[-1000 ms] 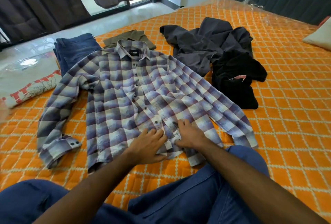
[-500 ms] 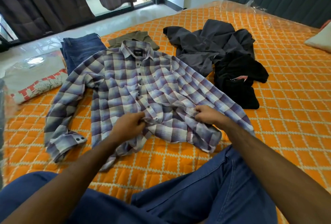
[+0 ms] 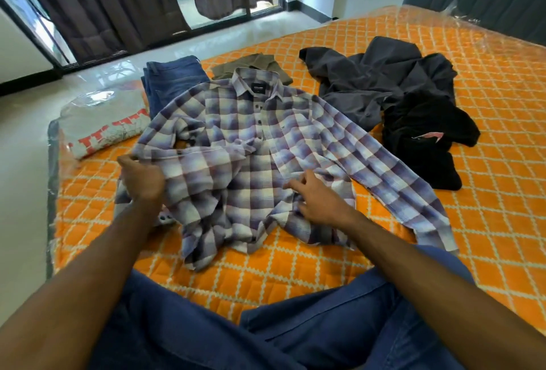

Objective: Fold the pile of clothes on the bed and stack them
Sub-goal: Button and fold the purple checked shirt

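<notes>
A purple and white checked shirt (image 3: 254, 145) lies face up on the orange quilted bed (image 3: 487, 222), collar at the far end. My left hand (image 3: 141, 180) grips its left side and lifts the cloth off the bed. My right hand (image 3: 316, 201) pinches the fabric near the lower right of the front. The shirt's right sleeve stretches flat toward my right knee. Behind it lie folded blue jeans (image 3: 174, 77) and a folded olive garment (image 3: 251, 66). A crumpled grey garment (image 3: 375, 80) and a black garment (image 3: 425, 139) lie at the right.
A plastic-wrapped white pillow with red print (image 3: 100, 124) lies at the bed's left edge. The floor (image 3: 20, 162) drops away to the left. Dark curtains (image 3: 97, 6) hang at the window behind. My legs in blue trousers (image 3: 266, 331) fill the near foreground.
My left hand has moved out to the shirt's left side and lifted it. My right hand has shifted slightly toward the middle. The shirt's lower half has bunched up.
</notes>
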